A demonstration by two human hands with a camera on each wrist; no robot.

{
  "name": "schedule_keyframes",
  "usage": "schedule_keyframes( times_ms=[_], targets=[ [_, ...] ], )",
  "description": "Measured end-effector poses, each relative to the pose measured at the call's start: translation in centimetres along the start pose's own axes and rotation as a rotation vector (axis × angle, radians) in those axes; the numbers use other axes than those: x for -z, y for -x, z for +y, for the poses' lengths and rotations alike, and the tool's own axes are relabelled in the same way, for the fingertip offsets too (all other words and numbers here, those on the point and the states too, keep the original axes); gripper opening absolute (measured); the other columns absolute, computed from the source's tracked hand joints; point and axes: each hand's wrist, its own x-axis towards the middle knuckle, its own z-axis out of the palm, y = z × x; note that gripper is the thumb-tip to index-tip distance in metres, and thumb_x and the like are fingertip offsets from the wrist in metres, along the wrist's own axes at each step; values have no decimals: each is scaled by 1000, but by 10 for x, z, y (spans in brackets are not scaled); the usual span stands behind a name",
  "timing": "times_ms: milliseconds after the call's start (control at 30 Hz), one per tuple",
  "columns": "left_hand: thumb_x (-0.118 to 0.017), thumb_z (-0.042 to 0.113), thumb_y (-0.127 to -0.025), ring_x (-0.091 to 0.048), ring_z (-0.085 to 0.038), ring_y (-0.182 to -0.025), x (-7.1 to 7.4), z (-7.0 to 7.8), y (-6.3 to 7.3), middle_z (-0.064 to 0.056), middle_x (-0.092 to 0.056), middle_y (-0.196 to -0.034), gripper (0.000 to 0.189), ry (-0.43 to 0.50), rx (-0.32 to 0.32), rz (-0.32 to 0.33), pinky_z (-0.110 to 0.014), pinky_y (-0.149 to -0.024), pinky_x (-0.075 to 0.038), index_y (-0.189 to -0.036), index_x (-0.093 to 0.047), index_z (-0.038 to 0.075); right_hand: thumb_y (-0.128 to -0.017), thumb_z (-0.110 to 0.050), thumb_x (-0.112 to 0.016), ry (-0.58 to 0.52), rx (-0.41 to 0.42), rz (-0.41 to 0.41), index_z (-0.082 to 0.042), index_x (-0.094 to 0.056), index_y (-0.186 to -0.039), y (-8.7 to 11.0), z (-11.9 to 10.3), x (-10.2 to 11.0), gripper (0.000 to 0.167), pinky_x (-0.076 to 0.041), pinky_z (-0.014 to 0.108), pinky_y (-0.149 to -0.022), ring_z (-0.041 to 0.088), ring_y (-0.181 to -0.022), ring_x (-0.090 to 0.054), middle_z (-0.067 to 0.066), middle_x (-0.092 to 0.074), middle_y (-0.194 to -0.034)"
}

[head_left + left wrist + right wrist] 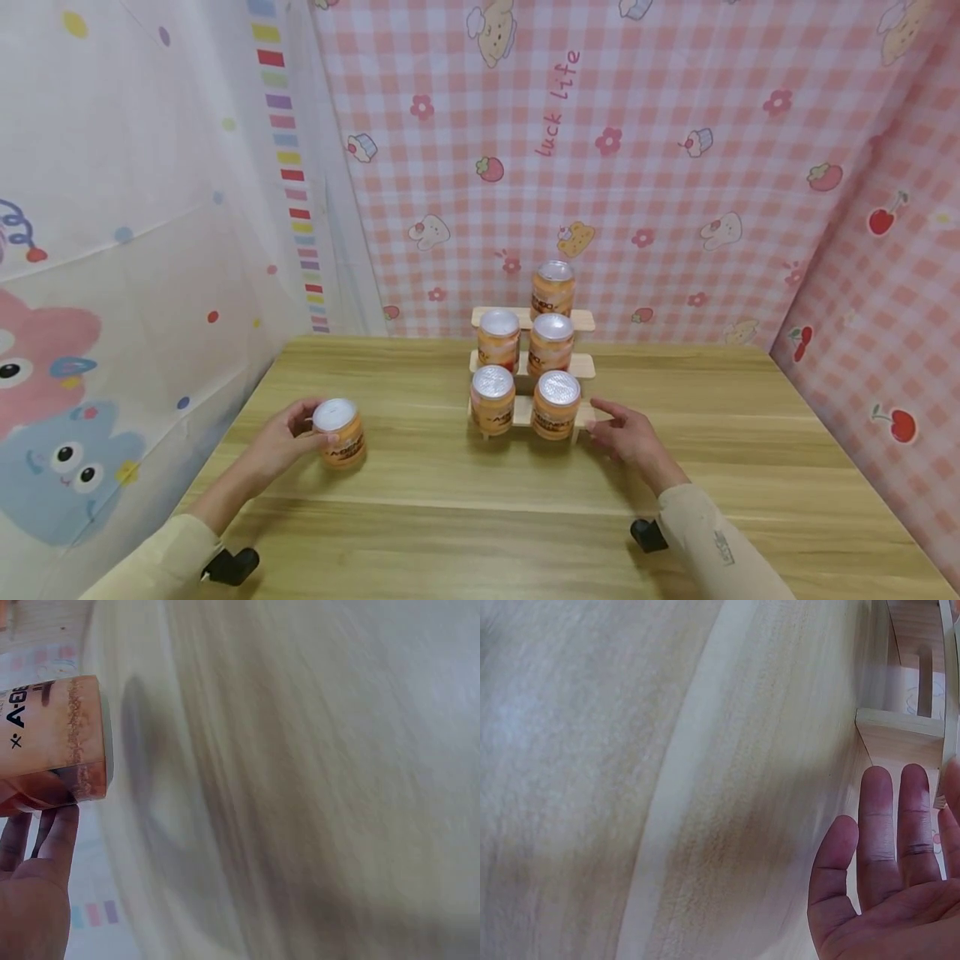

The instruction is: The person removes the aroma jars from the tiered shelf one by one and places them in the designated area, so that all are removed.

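Note:
In the head view my left hand (288,442) grips an orange can (345,448) with a silver lid, at the left of the table. Seen from the left wrist, dark lettering shows on that can (56,735), with a shadow apart from its base. My right hand (628,437) is at the right end of a three-step wooden rack (583,320). Its fingers (876,825) are extended beside the rack's wooden support (900,729); whether they touch it I cannot tell. Several matching cans stand on the rack: one on top, two in the middle, two on the lowest step.
The wood-grain table (450,517) reaches to a pink checked cloth (645,192) behind the rack. A white patterned cloth (172,275) hangs on the left. Black wrist mounts (232,567) show under both forearms.

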Motion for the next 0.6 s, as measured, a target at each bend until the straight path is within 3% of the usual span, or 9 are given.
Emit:
schedule_keyframes(
  times_ms=[367, 500, 600],
  targets=[
    [-76, 19, -89, -53, -29, -119, 10, -21, 3, -21, -54, -132, 62, 1, 9, -45, -23, -87, -49, -137, -43, -4, -96, -16, -66, 30, 47, 7, -2, -49, -143, 1, 6, -1, 52, -47, 32, -57, 27, -89, -71, 18, -71, -102],
    [-76, 15, -89, -54, -24, -117, 14, -21, 2, -23, -53, -132, 63, 30, 14, -81, -22, -87, -50, -137, -41, -6, -96, -15, -67, 28, 43, 15, -3, -50, -143, 0, 6, -1, 51, -46, 32, -56, 27, -89, -71, 17, -70, -101],
    [-74, 12, -90, -53, -29, -120, 16, -18, 1, -28, -51, -134, 65, 44, -1, -114, -22, -88, -50, -138, -37, -10, -96, -15, -67, 12, 44, 23, -3, -51, -143, -2, 5, 0, 51, -46, 31, -55, 27, -90, -71, 16, -71, -100]
  ],
)
